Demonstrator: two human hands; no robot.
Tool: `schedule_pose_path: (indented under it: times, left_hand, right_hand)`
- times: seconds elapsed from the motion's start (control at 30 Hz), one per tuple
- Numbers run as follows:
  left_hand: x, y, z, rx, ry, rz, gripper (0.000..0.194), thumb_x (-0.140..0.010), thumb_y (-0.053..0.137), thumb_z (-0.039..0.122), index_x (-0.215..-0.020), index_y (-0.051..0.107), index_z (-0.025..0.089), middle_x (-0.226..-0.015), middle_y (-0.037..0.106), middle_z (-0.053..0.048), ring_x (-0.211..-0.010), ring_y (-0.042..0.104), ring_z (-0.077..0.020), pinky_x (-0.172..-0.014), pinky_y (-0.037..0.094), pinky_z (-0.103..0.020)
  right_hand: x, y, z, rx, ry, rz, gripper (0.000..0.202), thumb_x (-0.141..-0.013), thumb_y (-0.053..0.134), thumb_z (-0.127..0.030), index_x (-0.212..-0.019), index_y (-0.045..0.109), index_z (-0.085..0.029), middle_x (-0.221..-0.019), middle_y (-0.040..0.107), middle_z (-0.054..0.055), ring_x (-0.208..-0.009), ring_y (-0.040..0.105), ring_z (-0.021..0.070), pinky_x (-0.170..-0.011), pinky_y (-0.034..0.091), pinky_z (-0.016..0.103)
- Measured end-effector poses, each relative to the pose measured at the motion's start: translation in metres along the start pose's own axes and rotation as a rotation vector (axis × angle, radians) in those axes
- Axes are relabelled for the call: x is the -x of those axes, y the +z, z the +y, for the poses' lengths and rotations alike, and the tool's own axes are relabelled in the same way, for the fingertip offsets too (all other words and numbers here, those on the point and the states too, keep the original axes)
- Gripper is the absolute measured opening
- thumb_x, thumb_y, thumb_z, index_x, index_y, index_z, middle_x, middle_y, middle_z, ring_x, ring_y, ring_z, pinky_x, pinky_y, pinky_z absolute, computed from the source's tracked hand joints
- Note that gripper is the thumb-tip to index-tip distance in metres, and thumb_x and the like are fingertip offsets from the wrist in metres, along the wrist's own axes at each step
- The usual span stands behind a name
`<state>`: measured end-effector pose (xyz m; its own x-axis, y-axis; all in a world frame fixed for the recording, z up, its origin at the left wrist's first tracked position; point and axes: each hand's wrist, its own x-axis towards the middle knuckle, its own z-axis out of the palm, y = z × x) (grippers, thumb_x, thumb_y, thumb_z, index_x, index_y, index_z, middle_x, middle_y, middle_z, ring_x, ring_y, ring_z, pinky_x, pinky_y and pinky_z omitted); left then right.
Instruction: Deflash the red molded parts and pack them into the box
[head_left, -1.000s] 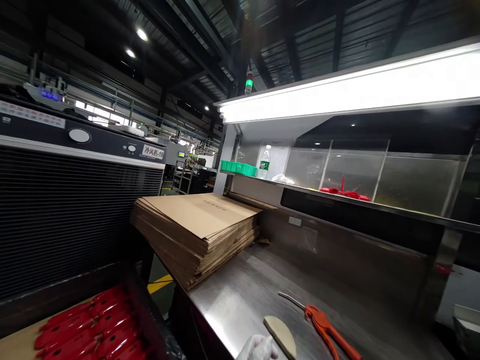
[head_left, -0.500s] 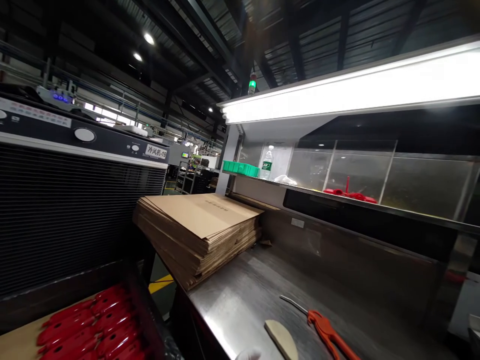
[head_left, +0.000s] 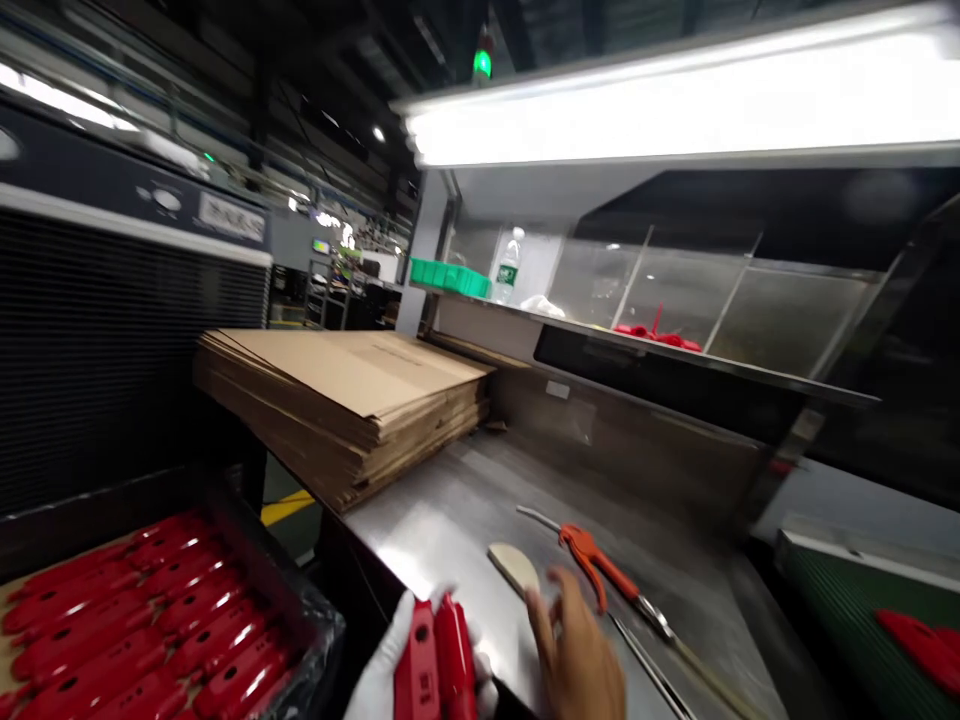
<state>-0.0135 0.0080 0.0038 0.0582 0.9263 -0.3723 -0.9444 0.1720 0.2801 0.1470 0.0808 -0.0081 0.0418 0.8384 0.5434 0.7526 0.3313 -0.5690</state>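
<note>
Holding two red parts [head_left: 424, 665] in the gloved left hand [head_left: 381, 668], gripping them from both sides by the edge of the metal bench [head_left: 442, 490]. Spreading the bare right hand [head_left: 585, 650] just beside them, hovering near the beige pad [head_left: 511, 566] and orange tool [head_left: 616, 576].

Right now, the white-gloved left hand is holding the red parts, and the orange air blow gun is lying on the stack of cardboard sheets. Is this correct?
Not quite. The head view shows the orange air blow gun lying on the metal workbench, not on the stack of cardboard sheets. The white-gloved left hand is indeed holding the red parts.
</note>
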Motion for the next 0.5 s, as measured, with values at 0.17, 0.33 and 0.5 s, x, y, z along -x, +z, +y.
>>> schedule_pose_path:
  times: [0.17, 0.33, 0.5]
  left_hand:
    - [0.020, 0.005, 0.019, -0.209, 0.122, -0.052, 0.056, -0.086, 0.066, 0.041, -0.136, 0.057, 0.017, -0.089, 0.077, -0.011, -0.078, 0.073, -0.0313, -0.072, 0.059, -0.045]
    - [0.022, 0.004, 0.021, -0.421, 0.170, -0.029, 0.059, -0.086, 0.064, 0.056, -0.126, 0.065, 0.013, -0.082, 0.077, -0.009, -0.067, 0.070, -0.0250, -0.069, 0.058, -0.035]
    - [0.012, -0.009, 0.011, -0.459, 0.235, -0.100, 0.062, -0.083, 0.063, 0.065, -0.114, 0.072, 0.012, -0.075, 0.076, -0.008, -0.061, 0.068, -0.0219, -0.060, 0.056, -0.031]
  right_hand:
    - [-0.036, 0.025, 0.017, 0.198, 0.039, -0.059, 0.035, -0.093, 0.056, -0.045, -0.082, 0.067, -0.013, -0.087, 0.065, 0.010, -0.073, 0.064, 0.0200, -0.059, 0.043, 0.026]
    - [-0.010, 0.014, 0.013, 0.121, -0.035, -0.062, 0.021, -0.096, 0.053, -0.038, -0.089, 0.060, -0.019, -0.082, 0.065, 0.003, -0.070, 0.067, 0.0181, -0.058, 0.044, 0.025]
    - [0.076, -0.015, -0.014, -0.021, 0.020, 0.021, 0.022, -0.100, 0.051, -0.045, -0.102, 0.051, -0.023, -0.060, 0.062, -0.004, -0.049, 0.063, 0.0150, -0.049, 0.048, 0.022]
